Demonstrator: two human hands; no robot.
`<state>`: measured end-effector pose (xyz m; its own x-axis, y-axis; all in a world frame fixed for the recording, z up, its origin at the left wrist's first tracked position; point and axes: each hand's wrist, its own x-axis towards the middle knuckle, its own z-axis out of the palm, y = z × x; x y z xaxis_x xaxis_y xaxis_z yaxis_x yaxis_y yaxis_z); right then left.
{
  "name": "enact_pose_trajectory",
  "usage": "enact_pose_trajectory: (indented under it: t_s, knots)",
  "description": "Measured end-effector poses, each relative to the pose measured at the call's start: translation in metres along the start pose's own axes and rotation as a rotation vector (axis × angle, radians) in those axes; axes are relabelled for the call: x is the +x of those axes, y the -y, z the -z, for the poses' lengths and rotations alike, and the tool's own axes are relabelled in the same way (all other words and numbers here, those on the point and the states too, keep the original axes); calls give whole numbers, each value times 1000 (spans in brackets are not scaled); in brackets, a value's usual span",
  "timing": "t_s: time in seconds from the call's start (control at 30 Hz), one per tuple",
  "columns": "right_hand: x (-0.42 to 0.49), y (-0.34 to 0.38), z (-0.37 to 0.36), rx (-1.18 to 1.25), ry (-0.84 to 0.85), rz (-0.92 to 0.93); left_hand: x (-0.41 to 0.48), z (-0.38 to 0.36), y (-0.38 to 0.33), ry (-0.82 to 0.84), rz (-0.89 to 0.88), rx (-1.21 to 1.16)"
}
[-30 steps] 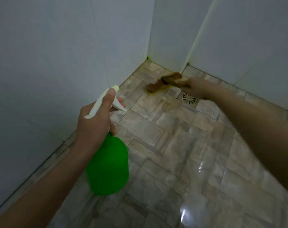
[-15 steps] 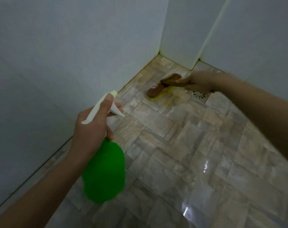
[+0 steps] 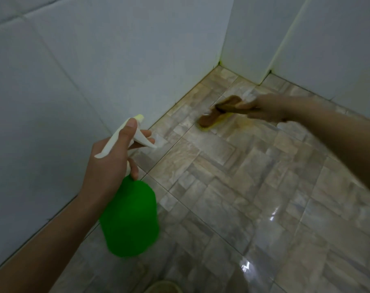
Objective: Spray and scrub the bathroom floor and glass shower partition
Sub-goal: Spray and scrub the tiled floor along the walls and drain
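My left hand (image 3: pixel 112 163) grips the white trigger head of a green spray bottle (image 3: pixel 130 216), held above the floor near the left wall, nozzle pointing toward the far corner. My right hand (image 3: pixel 262 108) grips the handle of a brown scrub brush (image 3: pixel 213 117) with yellow bristles. The brush head presses on the beige patterned floor tiles (image 3: pixel 232 187) close to the left wall. A yellowish wet smear lies on the tiles around the brush. No glass partition is in view.
White tiled walls (image 3: pixel 95 70) close in on the left and at the back, with a protruding white corner column (image 3: pixel 251 39) behind the brush. The floor is wet and glossy with light reflections at lower right. A rounded pale object (image 3: pixel 163 287) shows at the bottom edge.
My right hand has dragged the brush from beside the floor drain toward the left wall. The drain is now hidden. The bottle in my left hand has stayed about level.
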<state>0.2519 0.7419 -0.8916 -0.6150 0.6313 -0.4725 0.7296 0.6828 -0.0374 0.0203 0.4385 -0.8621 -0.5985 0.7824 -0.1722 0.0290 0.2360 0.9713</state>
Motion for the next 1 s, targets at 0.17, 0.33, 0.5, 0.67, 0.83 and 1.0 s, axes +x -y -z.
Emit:
enact_pose_trajectory:
  t_s: [0.17,0.33,0.5,0.67,0.83,1.0]
  knots:
    - [36,97,-19,56,-90,240,-9,1,2,18,7,-31]
    - [-18,48,-12,-119,126,195,-18,15,3,8,24,-52]
    - [-25,86,-23,-224,33,228,-23,32,8,-12,49,-15]
    - [3,150,-42,-92,-72,255,-26,26,15,-15,47,24]
    - [-91,60,-64,-120,80,108,-26,23,13,11,39,22]
    - [-156,64,-97,-39,192,-197,-26,13,9,45,33,31]
